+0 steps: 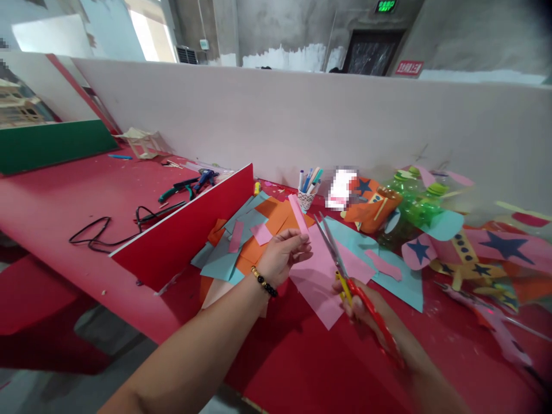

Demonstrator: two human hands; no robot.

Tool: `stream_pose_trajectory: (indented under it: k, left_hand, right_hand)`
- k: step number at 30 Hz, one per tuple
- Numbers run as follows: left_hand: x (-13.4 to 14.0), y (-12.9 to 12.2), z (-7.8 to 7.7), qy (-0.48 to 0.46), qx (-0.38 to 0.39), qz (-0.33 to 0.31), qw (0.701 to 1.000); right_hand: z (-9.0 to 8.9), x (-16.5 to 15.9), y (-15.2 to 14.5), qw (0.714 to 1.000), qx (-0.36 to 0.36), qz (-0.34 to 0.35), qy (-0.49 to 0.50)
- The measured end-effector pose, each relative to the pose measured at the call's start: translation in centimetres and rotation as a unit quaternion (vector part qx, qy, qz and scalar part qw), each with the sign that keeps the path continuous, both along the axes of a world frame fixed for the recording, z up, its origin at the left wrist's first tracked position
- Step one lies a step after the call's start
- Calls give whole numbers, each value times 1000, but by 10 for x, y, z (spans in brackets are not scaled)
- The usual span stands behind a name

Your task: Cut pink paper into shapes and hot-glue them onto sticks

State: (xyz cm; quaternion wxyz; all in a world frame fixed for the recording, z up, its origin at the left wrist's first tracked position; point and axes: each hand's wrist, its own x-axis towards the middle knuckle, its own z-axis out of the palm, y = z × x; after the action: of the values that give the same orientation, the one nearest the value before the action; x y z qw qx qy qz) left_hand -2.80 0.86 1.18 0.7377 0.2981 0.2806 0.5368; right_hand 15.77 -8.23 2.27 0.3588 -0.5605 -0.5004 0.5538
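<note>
My left hand (287, 253), with a beaded bracelet at its wrist, pinches a narrow strip of pink paper (298, 214) that stands up from the fingers. To its right, my right hand (357, 305) holds red-handled scissors (334, 247), blades pointing up and away and slightly parted. A yellow part shows near the scissors' pivot. The blades are apart from the strip. Beneath both hands lies a large pink paper sheet (321, 287). Light blue paper (405, 287) spreads to the right of it. Orange paper (254, 253) and more blue pieces overlap on the left.
A red divider (185, 230) stands left of the papers, with pliers (179, 188) and a black cable (90, 233) beyond. A cup of markers (306, 198) is at the back. Decorated plastic bottles (425, 201) and a pink glue gun (491, 322) occupy the right.
</note>
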Motion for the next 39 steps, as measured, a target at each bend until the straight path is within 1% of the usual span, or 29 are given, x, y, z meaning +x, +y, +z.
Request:
stream_pose_trajectory:
  k: [2, 5, 9, 14, 19, 24, 27, 30, 35, 37, 39]
  left_hand:
    - [0, -2, 4, 2, 8, 6, 1000]
    - [1, -4, 9, 4, 18, 7, 1000]
    - [2, -5, 8, 6, 32, 9, 999]
    - [4, -5, 5, 15, 39, 18, 999]
    - [7, -8, 7, 31, 27, 23, 999]
    - [8, -8, 6, 37, 29, 21, 999]
    - [8, -8, 6, 32, 26, 19, 999]
    - [8, -8, 6, 25, 19, 14, 999]
    - [6, -7, 4, 22, 20, -4, 1000]
    - [6, -7, 3, 20, 21, -9, 1000]
    - [5, -7, 3, 16, 21, -12, 1000]
  right_hand:
    - [-1, -4, -4, 1000, -1, 5, 19]
    - [-8, -6, -5, 1000, 8, 19, 21]
    - [-15, -8, -5, 1000, 6, 20, 9]
    - [-11, -7, -5, 999, -7, 47, 13]
    - [-11, -6, -6, 999, 1, 31, -22]
    - [-5, -6, -7, 997, -1, 62, -50]
    - [-3, -7, -7, 997, 2, 58, -43]
    - [-3, -8, -8, 998, -1, 51, -38]
    - [-5, -10, -8, 997, 7, 65, -36]
    - [-6, -10, -8, 997, 8, 70, -28]
    - [-10, -7, -8, 997, 10, 64, -40]
